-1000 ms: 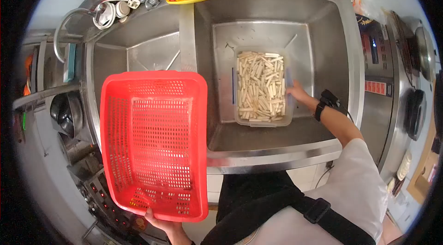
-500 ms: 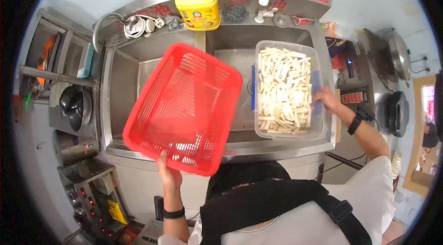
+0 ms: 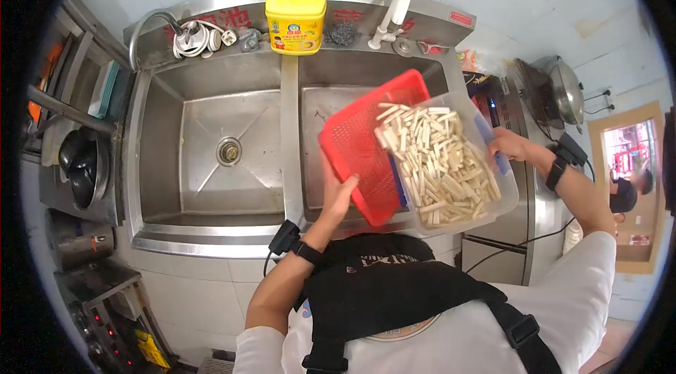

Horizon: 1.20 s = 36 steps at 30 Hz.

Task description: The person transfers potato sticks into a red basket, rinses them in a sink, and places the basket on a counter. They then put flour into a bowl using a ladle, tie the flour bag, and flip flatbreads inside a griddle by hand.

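Note:
My left hand [image 3: 339,194] grips the near left side of a red perforated basket [image 3: 355,124], held tilted over the right sink basin. Overlapping the basket's right side is a clear plastic tub [image 3: 501,198] with blue handles. Pale cut sticks [image 3: 451,170] fill the tub, and some lie at its far left corner over the basket. On the tub's right end, my right hand [image 3: 512,145] is closed around the blue handle. Much of the basket's inside is hidden behind the tub.
The double steel sink has a left basin [image 3: 232,113] with a drain. Behind it stand a yellow pump jug [image 3: 296,22], a steel scourer [image 3: 343,34] and a white faucet [image 3: 393,15]. Black bowls [image 3: 81,163] sit at left. Another person [image 3: 627,191] shows beyond the doorway.
The red basket has moved right, from over the left basin to beside and under the tub. The tub has shifted nearer and right, tilting toward the basket, and its sticks have slid.

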{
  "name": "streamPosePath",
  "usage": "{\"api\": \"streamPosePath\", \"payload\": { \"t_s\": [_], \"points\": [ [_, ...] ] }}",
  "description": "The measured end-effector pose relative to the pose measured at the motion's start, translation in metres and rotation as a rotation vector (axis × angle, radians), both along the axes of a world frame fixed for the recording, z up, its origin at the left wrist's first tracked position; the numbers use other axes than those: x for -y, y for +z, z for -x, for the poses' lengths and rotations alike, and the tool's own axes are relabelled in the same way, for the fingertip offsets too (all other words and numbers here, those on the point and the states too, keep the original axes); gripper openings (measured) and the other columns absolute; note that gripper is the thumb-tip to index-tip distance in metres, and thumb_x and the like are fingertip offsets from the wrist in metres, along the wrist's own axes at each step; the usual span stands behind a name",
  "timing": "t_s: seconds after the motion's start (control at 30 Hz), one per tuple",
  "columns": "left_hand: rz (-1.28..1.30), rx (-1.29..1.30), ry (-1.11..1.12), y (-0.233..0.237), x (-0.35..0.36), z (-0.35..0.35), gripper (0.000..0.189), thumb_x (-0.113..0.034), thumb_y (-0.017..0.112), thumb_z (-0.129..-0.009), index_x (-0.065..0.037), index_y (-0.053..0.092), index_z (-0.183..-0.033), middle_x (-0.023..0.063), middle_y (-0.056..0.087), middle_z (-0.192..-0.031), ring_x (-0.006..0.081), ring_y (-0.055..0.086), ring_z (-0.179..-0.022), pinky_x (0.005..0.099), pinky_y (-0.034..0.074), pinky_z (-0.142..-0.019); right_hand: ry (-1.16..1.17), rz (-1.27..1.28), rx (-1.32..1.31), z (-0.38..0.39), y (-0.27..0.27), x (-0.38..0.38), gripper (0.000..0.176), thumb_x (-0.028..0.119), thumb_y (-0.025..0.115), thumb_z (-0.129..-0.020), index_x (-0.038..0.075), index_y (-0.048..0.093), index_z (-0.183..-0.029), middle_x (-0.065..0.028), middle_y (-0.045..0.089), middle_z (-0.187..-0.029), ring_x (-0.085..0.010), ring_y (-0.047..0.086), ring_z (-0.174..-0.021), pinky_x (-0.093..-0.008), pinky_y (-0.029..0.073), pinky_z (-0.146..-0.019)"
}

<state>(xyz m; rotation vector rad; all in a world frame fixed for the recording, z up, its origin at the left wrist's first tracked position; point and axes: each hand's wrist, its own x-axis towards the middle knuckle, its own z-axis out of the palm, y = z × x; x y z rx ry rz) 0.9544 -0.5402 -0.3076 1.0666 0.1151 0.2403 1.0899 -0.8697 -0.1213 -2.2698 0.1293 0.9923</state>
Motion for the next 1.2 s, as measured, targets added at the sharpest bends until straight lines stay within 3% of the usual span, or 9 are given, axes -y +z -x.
{"api": "streamPosePath", "payload": {
  "t_s": [0.13, 0.23, 0.3, 0.4, 0.47, 0.6, 0.8, 1.0, 1.2],
  "points": [
    [0.048, 0.004, -0.107, -0.006, 0.014, -0.001, 0.087, 0.0, 0.049, -0.072, -0.008, -0.009, -0.137, 0.0153, 0.034, -0.127, 0.0208, 0.043, -0.108, 0.0305, 0.036, -0.091, 0.299, 0.446, -0.067, -0.018, 0.001, -0.018, 0.02, 0.008, 0.053, -0.06, -0.009, 0.056, -0.069, -0.014, 0.055, -0.062, -0.0215, 0.055, -0.046, -0.0291, 0.044, -0.037],
    [0.192, -0.027, -0.223, -0.012, 0.01, -0.005, 0.087, 0.001, 0.048, -0.07, -0.009, -0.007, -0.137, 0.0117, 0.041, -0.119, 0.0185, 0.046, -0.099, 0.0295, 0.038, -0.087, 0.325, 0.52, -0.168, -0.032, -0.008, -0.031, 0.024, 0.007, 0.054, -0.061, -0.01, 0.056, -0.078, -0.0144, 0.058, -0.068, -0.0234, 0.059, -0.051, -0.0312, 0.05, -0.042],
    [0.029, 0.021, -0.18, -0.016, 0.009, -0.011, 0.088, 0.001, 0.047, -0.068, -0.009, -0.006, -0.138, 0.0106, 0.043, -0.116, 0.0181, 0.047, -0.096, 0.0284, 0.039, -0.085, 0.342, 0.573, -0.167, -0.042, -0.002, -0.047, 0.026, 0.007, 0.054, -0.061, -0.011, 0.055, -0.079, -0.0165, 0.058, -0.072, -0.0276, 0.061, -0.056, -0.0364, 0.054, -0.047],
    [0.103, -0.025, -0.202, -0.016, 0.009, -0.019, 0.088, 0.001, 0.046, -0.067, -0.01, -0.005, -0.138, 0.013, 0.038, -0.123, 0.0207, 0.046, -0.102, 0.0297, 0.039, -0.086, 0.449, 0.568, -0.169, -0.06, 0.011, -0.071, 0.025, 0.007, 0.053, -0.062, -0.012, 0.055, -0.078, -0.0172, 0.058, -0.071, -0.0292, 0.062, -0.061, -0.0367, 0.055, -0.047],
    [0.203, -0.039, -0.201, -0.018, 0.01, -0.022, 0.087, 0.001, 0.046, -0.068, -0.01, -0.004, -0.138, 0.0141, 0.036, -0.126, 0.0219, 0.045, -0.105, 0.0305, 0.039, -0.087, 0.469, 0.93, -0.186, -0.07, 0.026, -0.099, 0.025, 0.007, 0.054, -0.062, -0.012, 0.056, -0.078, -0.0187, 0.058, -0.074, -0.031, 0.063, -0.064, -0.037, 0.055, -0.046],
    [0.26, -0.099, -0.184, -0.038, 0.013, -0.031, 0.086, 0.0, 0.047, -0.069, -0.01, -0.004, -0.137, 0.0162, 0.031, -0.13, 0.0241, 0.041, -0.112, 0.0324, 0.037, -0.091, 0.628, 1.104, -0.156, -0.075, 0.048, -0.146, 0.025, 0.007, 0.051, -0.06, -0.008, 0.06, -0.078, -0.0193, 0.061, -0.081, -0.0254, 0.063, -0.059, -0.033, 0.055, -0.054],
    [0.237, -0.06, -0.159, -0.036, 0.008, -0.036, 0.085, -0.003, 0.047, -0.071, -0.011, -0.004, -0.137, 0.0161, 0.03, -0.131, 0.0245, 0.038, -0.115, 0.0331, 0.035, -0.094, 0.742, 1.26, 0.054, -0.069, 0.068, -0.181, 0.028, 0.008, 0.052, -0.06, -0.002, 0.063, -0.083, -0.0193, 0.061, -0.081, -0.0298, 0.062, -0.061, -0.0392, 0.049, -0.051],
    [0.247, -0.109, -0.178, -0.033, 0.007, -0.034, 0.084, -0.004, 0.047, -0.072, -0.013, -0.005, -0.138, 0.0156, 0.029, -0.131, 0.0245, 0.038, -0.115, 0.0339, 0.034, -0.094, 0.909, 1.367, 0.284, -0.053, 0.078, -0.193, 0.021, 0.01, 0.054, -0.062, -0.002, 0.065, -0.075, -0.0185, 0.062, -0.076, -0.0305, 0.062, -0.074, -0.0394, 0.049, -0.065],
    [0.32, -0.154, -0.203, -0.038, 0.011, -0.031, 0.084, -0.005, 0.048, -0.072, -0.013, -0.005, -0.138, 0.015, 0.028, -0.132, 0.0241, 0.037, -0.115, 0.0335, 0.034, -0.094, 1.043, 1.411, 0.445, -0.052, 0.076, -0.176, 0.02, 0.01, 0.058, -0.057, 0.003, 0.066, -0.074, -0.0151, 0.063, -0.076, -0.0299, 0.062, -0.073, -0.0375, 0.049, -0.063]
  ]
}}
